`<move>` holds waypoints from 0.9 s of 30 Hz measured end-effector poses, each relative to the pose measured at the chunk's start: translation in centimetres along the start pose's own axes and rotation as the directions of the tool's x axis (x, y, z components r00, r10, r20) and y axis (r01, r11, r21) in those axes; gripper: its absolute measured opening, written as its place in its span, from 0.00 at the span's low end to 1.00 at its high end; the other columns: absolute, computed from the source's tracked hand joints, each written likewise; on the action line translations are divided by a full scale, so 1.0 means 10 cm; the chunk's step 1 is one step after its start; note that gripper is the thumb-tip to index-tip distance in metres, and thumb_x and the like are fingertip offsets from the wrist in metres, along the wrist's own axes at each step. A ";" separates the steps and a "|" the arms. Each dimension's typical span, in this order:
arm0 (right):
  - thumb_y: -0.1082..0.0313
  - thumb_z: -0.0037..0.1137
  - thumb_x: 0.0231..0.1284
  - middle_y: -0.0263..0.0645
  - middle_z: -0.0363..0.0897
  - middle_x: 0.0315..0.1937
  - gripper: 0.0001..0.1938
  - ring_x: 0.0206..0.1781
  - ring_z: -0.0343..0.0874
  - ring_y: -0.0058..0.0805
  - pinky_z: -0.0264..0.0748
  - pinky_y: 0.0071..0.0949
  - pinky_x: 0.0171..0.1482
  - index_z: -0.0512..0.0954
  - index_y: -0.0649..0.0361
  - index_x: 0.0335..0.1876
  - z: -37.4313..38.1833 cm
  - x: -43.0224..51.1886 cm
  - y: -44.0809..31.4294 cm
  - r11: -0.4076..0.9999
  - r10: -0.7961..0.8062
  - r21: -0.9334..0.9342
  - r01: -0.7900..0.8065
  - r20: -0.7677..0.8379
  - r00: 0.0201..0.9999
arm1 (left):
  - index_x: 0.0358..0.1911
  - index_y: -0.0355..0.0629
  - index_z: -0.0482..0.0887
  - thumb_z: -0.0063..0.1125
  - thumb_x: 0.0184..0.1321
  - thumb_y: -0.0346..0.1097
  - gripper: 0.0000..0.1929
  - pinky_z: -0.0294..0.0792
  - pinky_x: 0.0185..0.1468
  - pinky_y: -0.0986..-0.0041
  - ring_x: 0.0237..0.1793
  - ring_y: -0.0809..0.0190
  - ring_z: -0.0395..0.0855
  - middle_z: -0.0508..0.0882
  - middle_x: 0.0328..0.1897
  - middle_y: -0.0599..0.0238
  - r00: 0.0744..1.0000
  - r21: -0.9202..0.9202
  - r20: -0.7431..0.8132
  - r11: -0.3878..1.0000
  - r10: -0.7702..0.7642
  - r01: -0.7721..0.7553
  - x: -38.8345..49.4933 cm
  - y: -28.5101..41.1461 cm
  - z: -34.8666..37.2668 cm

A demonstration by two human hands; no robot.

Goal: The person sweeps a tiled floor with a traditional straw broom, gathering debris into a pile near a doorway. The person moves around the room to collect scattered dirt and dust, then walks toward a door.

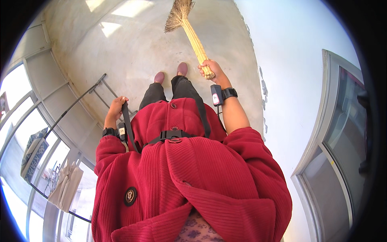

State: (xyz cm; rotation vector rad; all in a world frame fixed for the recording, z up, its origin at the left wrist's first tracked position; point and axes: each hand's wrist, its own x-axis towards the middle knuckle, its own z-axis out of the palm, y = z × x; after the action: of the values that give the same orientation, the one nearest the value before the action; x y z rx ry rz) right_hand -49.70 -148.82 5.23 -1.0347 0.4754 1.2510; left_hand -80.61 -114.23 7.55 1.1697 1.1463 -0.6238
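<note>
My right hand (213, 71) is closed around the lower end of the handle of a straw hand broom (195, 39). The broom points away from me, its bristles fanned out at the top edge of the view, over the concrete floor. On the left, my left hand (118, 106) grips a black webbing strap (127, 127) that hangs from the belt with a plastic buckle (170, 134) at my waist. Both wrists carry black straps with small dark devices. Below the hands my red corduroy jacket fills the view.
At the left stands a metal drying rack (80, 96) with a patterned cloth (34, 154) and a beige cloth (66, 186) on its bar, beside framed windows. A white wall (284, 75) with a framed door or window (317, 145) is at the right.
</note>
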 end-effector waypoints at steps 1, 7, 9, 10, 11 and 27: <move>0.73 0.47 0.45 0.41 0.71 0.24 0.12 0.19 0.72 0.26 0.71 0.23 0.20 0.64 0.66 0.38 -0.02 -0.07 0.01 1.000 -0.022 -0.020 0.022 -0.001 1.000 | 0.30 0.46 0.75 0.42 0.64 0.42 0.11 0.48 0.14 0.83 0.13 0.77 0.59 0.70 0.18 0.77 1.000 -0.004 -0.006 1.000 0.015 -0.015 0.01 -0.03 -0.01; 0.72 0.47 0.44 0.39 0.71 0.23 0.12 0.18 0.71 0.24 0.70 0.23 0.17 0.64 0.64 0.36 -0.34 -0.61 -0.02 0.994 -0.025 -0.110 0.006 -0.165 0.986 | 0.30 0.45 0.74 0.42 0.64 0.42 0.11 0.48 0.13 0.84 0.12 0.77 0.58 0.71 0.17 0.76 0.999 -0.060 -0.026 0.997 0.036 -0.037 0.07 -0.18 -0.06; 0.71 0.48 0.43 0.39 0.70 0.23 0.12 0.18 0.71 0.24 0.70 0.23 0.17 0.64 0.64 0.35 -0.47 -0.79 0.05 0.995 -0.024 -0.105 0.003 -0.207 0.978 | 0.30 0.45 0.74 0.42 0.64 0.41 0.11 0.47 0.12 0.84 0.11 0.77 0.57 0.71 0.17 0.76 0.999 -0.086 -0.011 0.995 0.039 -0.040 0.09 -0.21 -0.06; 0.71 0.48 0.43 0.39 0.70 0.22 0.11 0.18 0.71 0.24 0.70 0.23 0.17 0.64 0.63 0.35 -0.55 -0.87 0.10 0.997 -0.001 -0.075 -0.020 -0.275 0.961 | 0.30 0.44 0.74 0.41 0.64 0.41 0.11 0.48 0.12 0.84 0.11 0.77 0.57 0.70 0.17 0.75 0.999 -0.092 -0.014 0.994 0.051 -0.052 0.11 -0.23 -0.05; 0.71 0.48 0.43 0.39 0.70 0.22 0.11 0.18 0.71 0.24 0.70 0.23 0.17 0.64 0.63 0.34 -0.62 -0.96 0.16 0.999 0.015 -0.042 -0.029 -0.307 0.952 | 0.31 0.43 0.74 0.41 0.64 0.41 0.11 0.48 0.12 0.84 0.10 0.76 0.57 0.70 0.16 0.75 0.998 -0.096 -0.020 0.993 0.061 -0.063 0.12 -0.24 -0.05; 0.70 0.49 0.45 0.38 0.68 0.17 0.08 0.17 0.71 0.31 0.72 0.26 0.20 0.64 0.59 0.30 -1.18 -0.53 0.97 0.939 0.323 0.227 -0.257 -0.335 0.885 | 0.32 0.41 0.69 0.40 0.64 0.38 0.09 0.47 0.12 0.82 0.09 0.76 0.52 0.61 0.12 0.76 0.989 -0.362 -0.146 0.929 0.020 -0.072 0.01 -0.43 0.12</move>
State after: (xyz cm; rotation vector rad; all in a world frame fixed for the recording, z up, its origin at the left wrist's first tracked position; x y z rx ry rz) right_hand -57.62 -161.89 -0.04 -1.0748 1.0493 1.2503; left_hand -83.82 -116.71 5.77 0.9243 1.2866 -0.2752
